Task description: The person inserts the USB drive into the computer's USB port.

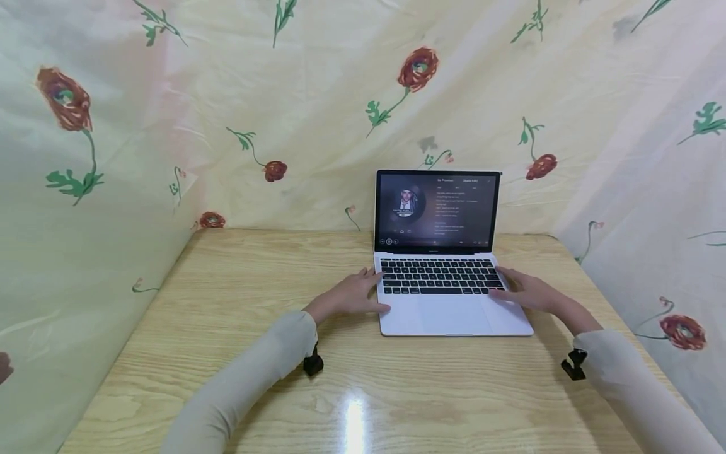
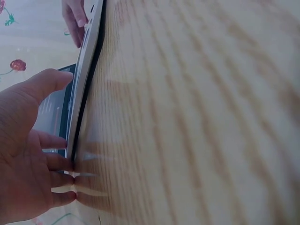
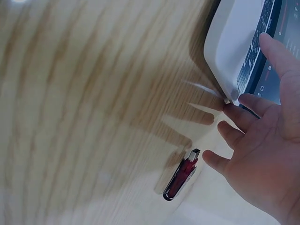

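Laptop (image 1: 450,314): flat, pale, round-cornered; black keys, lit screen raised; rests on the surface (image 1: 272,277)
USB stick (image 3: 180,179): red body, metal plug; near the laptop
Surface: glossy wood grain
Cloth (image 1: 323,107): creased, red-flowered, behind
Left hand (image 1: 358,294): fingers spread, at left edge
Right hand (image 1: 530,292): spread, at right edge

Wood-grain worktop (image 1: 255,277) lies open left of the laptop (image 1: 454,314) and, between the sleeves (image 1: 245,377), before it; the raised screen (image 1: 437,211) blocks passage rearward. The left grip (image 1: 355,293) and right grip (image 1: 527,292) bar the side edges, a red USB flash drive (image 3: 180,179) obstructs the right, and floral sheeting (image 1: 317,113) walls three sides.
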`<state>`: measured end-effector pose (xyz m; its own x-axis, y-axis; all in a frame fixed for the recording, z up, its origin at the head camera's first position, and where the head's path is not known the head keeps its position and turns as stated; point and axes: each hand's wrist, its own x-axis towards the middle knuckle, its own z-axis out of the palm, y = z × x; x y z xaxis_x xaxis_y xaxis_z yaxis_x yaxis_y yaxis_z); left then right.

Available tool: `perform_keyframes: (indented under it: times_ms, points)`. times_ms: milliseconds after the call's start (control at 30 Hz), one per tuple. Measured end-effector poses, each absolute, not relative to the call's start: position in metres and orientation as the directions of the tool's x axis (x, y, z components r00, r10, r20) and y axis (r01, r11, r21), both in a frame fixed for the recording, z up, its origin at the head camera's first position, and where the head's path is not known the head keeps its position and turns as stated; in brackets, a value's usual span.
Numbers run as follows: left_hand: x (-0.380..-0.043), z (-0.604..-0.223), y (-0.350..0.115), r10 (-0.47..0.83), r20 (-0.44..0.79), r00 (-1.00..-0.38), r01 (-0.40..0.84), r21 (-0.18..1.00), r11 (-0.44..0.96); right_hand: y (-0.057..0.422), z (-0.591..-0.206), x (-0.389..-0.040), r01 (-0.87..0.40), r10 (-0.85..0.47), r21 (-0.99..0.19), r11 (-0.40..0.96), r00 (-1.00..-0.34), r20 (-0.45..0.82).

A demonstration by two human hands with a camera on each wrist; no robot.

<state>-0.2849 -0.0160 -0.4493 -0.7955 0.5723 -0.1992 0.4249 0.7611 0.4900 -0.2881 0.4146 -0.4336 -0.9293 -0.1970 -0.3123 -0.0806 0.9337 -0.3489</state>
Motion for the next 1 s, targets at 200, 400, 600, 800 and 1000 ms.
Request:
perform_keyframes:
  times_ms: [200, 400, 600, 800, 1000]
  points:
    - [-0.285, -0.449, -0.016, 0.578, -0.205, -0.79, 0.435, 0.476, 0.764, 0.41, -0.432, -0.285, -0.1, -0.213, -0.356, 0.929, -0.932, -0.294]
    - [-0.286, -0.449, -0.018, 0.589, -0.203, -0.782, 0.447, 0.476, 0.757, 0.408, -0.431, -0.283, -0.099, -0.205, -0.343, 0.934, -0.936, -0.288]
    - [-0.287, -0.45, -0.017, 0.592, -0.197, -0.781, 0.451, 0.478, 0.754, 0.407, -0.431, -0.283, -0.11, -0.206, -0.329, 0.938, -0.94, -0.272]
    - [-0.287, -0.449, -0.017, 0.588, -0.202, -0.783, 0.439, 0.489, 0.753, 0.405, -0.429, -0.281, -0.117, -0.203, -0.321, 0.94, -0.947, -0.249]
    - [-0.287, -0.45, -0.017, 0.588, -0.205, -0.782, 0.44, 0.486, 0.755, 0.403, -0.433, -0.28, -0.095, -0.18, -0.319, 0.943, -0.951, -0.25]
